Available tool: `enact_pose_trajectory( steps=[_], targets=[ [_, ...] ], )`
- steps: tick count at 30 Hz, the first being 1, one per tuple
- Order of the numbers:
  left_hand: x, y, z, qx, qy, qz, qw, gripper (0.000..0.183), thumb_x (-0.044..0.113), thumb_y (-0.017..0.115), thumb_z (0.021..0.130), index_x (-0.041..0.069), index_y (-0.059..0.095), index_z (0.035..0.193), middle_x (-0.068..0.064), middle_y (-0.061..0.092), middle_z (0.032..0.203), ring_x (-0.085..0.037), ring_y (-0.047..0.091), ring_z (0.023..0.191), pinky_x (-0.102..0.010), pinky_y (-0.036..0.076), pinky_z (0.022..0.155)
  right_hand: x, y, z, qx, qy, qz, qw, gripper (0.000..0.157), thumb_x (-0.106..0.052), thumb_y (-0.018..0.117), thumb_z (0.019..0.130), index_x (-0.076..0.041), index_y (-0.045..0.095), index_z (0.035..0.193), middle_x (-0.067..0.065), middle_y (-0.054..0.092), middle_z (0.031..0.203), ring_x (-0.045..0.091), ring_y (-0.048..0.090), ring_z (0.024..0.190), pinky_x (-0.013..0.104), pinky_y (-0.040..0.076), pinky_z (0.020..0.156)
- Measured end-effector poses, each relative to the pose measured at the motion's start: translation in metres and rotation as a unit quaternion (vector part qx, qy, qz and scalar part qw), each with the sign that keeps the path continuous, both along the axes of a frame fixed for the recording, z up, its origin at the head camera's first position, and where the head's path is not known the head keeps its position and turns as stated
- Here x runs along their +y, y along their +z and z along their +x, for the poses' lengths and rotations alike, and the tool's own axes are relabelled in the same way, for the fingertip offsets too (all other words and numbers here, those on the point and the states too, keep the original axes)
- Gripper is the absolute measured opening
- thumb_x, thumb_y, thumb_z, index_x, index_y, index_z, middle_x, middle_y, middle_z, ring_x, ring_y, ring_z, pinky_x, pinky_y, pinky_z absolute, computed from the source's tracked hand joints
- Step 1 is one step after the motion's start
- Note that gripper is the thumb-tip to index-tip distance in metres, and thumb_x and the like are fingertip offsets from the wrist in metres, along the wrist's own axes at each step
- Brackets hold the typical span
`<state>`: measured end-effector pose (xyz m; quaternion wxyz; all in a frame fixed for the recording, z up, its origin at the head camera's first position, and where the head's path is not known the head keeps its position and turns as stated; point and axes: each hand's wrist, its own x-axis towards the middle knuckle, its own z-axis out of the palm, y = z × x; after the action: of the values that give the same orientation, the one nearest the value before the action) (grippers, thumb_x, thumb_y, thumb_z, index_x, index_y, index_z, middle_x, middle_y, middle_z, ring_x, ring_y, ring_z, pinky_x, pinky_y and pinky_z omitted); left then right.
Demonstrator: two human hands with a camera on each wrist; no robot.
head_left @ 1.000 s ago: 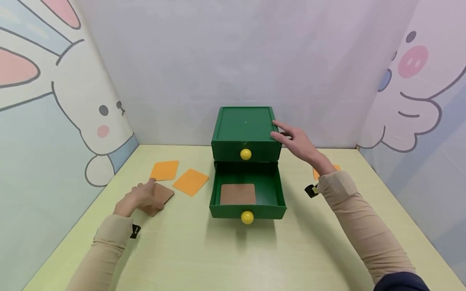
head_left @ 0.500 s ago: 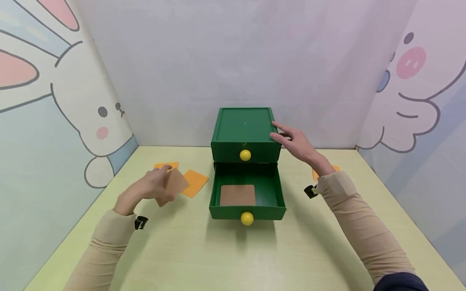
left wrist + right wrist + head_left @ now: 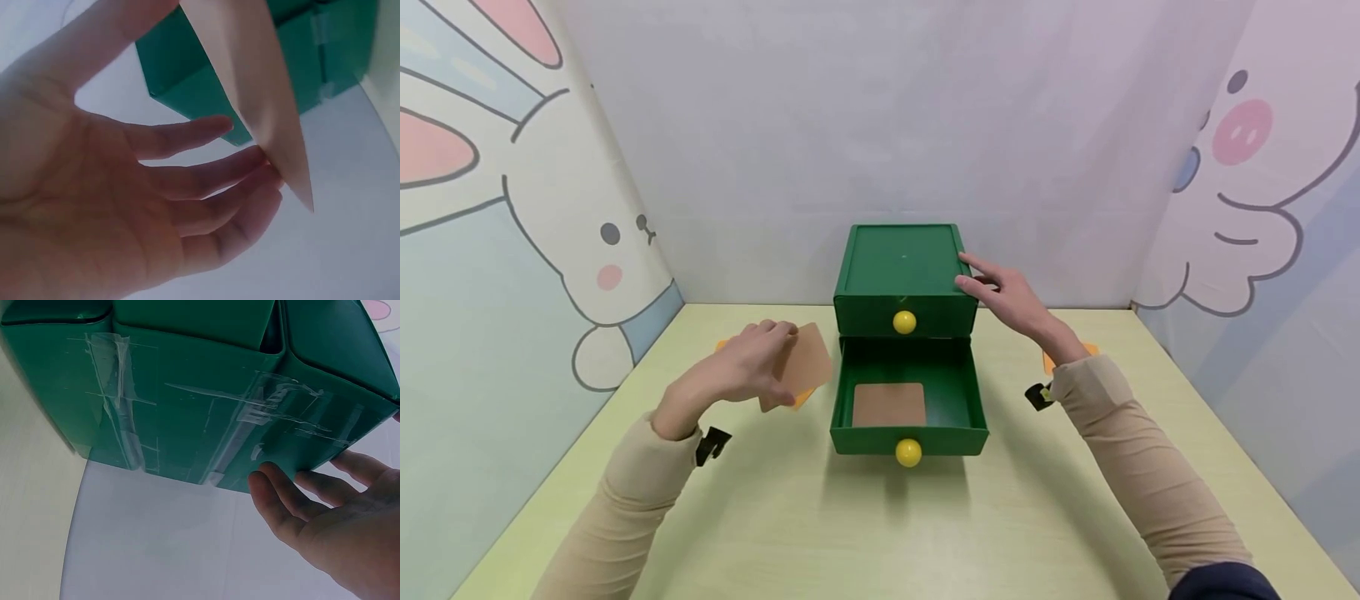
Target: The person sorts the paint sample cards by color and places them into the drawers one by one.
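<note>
Between thumb and fingertips, my left hand [image 3: 737, 364] pinches a brown square card [image 3: 808, 357], raised over the table left of the green drawer box [image 3: 902, 260]. The left wrist view shows this card [image 3: 259, 81] bowed slightly, its lower end at the fingertips. My right hand [image 3: 1013, 300] rests its fingertips on the box's top right edge, fingers loosely bent. From the right wrist, those fingers [image 3: 275, 494] lie along the taped green side. The lower drawer [image 3: 951, 404] is pulled out, with another brown card [image 3: 889, 406] flat inside. The upper drawer is closed.
Yellow ball knobs [image 3: 908, 452] are on both drawer fronts. Behind the left hand, orange cards [image 3: 802, 399] on the table are mostly covered. Another orange card [image 3: 1049, 364] lies partly under the right forearm. A white back wall and cartoon-printed side walls enclose the table.
My left hand has lifted the brown card off the table at the left and carried it right, toward the open drawer, over the orange cards. The right hand has stayed in place.
</note>
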<state>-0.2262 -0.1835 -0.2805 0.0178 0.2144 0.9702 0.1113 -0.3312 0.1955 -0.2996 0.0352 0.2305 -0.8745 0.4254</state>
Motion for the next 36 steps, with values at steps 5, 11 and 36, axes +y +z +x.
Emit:
enact_pose_trajectory(
  steps=[5,11,36],
  targets=[
    [0.021,0.013,0.004,0.007,-0.034,-0.012,0.9993,0.067,0.025,0.084,0.07,-0.003,0.053,0.123,-0.018,0.055,0.121,-0.034,0.049,0.107,-0.048,0.044,0.089,0.0,0.001,0.0,0.0,0.0,0.001,1.0,0.057,-0.044,0.049,0.099,-0.026,0.033,0.151,0.007,0.032,0.157,0.033,0.048,0.13,0.053,0.049,0.097],
    [0.045,0.019,0.004,0.002,-0.069,-0.042,0.9967,0.059,0.026,0.084,0.07,0.002,0.055,0.116,-0.014,0.055,0.116,-0.029,0.048,0.102,-0.044,0.044,0.088,0.0,0.0,0.001,0.0,-0.001,0.006,1.0,0.057,-0.045,0.049,0.099,-0.027,0.033,0.151,0.007,0.031,0.158,0.034,0.047,0.131,0.054,0.048,0.098],
    [0.108,0.01,-0.005,-0.037,-0.121,-0.095,0.9874,0.053,0.035,0.084,0.072,0.011,0.053,0.107,-0.005,0.052,0.103,-0.021,0.04,0.092,-0.033,0.037,0.078,0.0,0.002,0.003,0.003,0.001,0.006,1.0,0.058,-0.045,0.048,0.099,-0.026,0.032,0.152,0.006,0.032,0.158,0.034,0.047,0.131,0.053,0.048,0.098]
  ],
)
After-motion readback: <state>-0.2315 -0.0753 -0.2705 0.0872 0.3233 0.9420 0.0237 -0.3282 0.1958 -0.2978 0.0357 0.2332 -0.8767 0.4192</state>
